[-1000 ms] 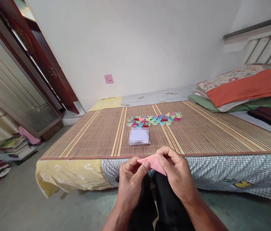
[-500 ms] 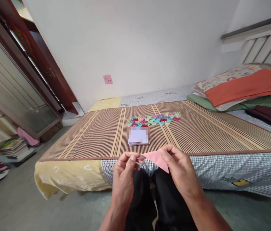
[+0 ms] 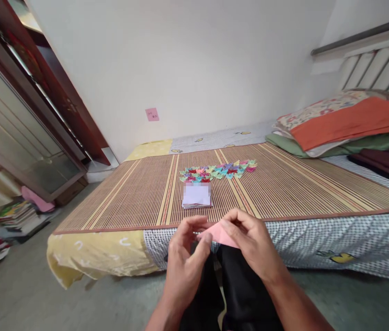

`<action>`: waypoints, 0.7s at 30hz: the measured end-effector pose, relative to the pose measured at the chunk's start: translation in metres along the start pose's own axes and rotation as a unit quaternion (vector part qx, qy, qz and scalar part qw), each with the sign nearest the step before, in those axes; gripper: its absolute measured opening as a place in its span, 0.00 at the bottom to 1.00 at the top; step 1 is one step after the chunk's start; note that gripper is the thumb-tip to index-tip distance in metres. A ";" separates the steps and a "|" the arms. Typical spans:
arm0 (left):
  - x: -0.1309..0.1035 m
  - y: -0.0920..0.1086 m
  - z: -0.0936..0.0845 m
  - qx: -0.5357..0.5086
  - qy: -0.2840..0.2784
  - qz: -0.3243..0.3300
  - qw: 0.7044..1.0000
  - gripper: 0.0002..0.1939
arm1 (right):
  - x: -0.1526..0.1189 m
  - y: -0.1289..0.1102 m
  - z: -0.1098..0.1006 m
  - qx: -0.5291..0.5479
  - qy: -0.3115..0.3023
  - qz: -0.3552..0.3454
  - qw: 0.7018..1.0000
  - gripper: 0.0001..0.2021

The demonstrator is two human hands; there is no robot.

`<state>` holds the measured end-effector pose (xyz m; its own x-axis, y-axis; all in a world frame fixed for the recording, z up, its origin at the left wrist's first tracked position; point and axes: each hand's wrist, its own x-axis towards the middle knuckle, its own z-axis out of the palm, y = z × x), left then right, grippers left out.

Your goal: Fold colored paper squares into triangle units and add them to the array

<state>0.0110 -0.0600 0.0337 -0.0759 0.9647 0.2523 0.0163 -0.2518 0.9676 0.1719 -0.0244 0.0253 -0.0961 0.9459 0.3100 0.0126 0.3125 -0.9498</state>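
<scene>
A folded pink paper (image 3: 222, 235) hangs between my two hands, above my knees and just in front of the bed's edge. My right hand (image 3: 249, 239) pinches its upper right part between thumb and fingers. At its left corner, my left hand (image 3: 188, 253) has its thumb and fingers closed on the paper. Beyond the hands, a stack of white sheets (image 3: 197, 196) lies on the striped mat (image 3: 139, 193). Many small folded paper pieces (image 3: 231, 171) in several colours stand in rows just behind the stack.
Pillows and folded bedding (image 3: 346, 122) lie at the bed's right end, beside dark folded cloth (image 3: 384, 164). A pink note (image 3: 152, 114) is on the wall. Books (image 3: 15, 214) are piled on the floor at the left.
My left hand has moved right and its thumb now reaches further over the paper. The paper has tilted, its lower tip now nearer my right hand. The view has shifted slightly.
</scene>
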 end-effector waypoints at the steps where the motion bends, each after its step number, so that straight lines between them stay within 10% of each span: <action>1: 0.002 0.000 -0.001 0.031 -0.032 -0.018 0.999 0.10 | 0.000 -0.002 -0.002 -0.025 -0.033 -0.002 0.999 0.13; 9: 0.011 -0.020 0.006 -0.112 -0.061 -0.145 0.981 0.17 | 0.001 0.002 -0.007 -0.014 -0.108 0.011 0.994 0.11; 21: 0.017 -0.023 0.013 -0.432 0.030 -0.243 0.868 0.11 | -0.001 0.005 -0.001 0.035 -0.088 -0.037 0.995 0.07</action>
<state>0.0226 -0.0364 0.0154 0.0843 0.9739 -0.2106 -0.7840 0.1953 0.5893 0.1727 -0.0236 0.0206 -0.2663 0.8889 0.3728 -0.0700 0.3679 -0.9272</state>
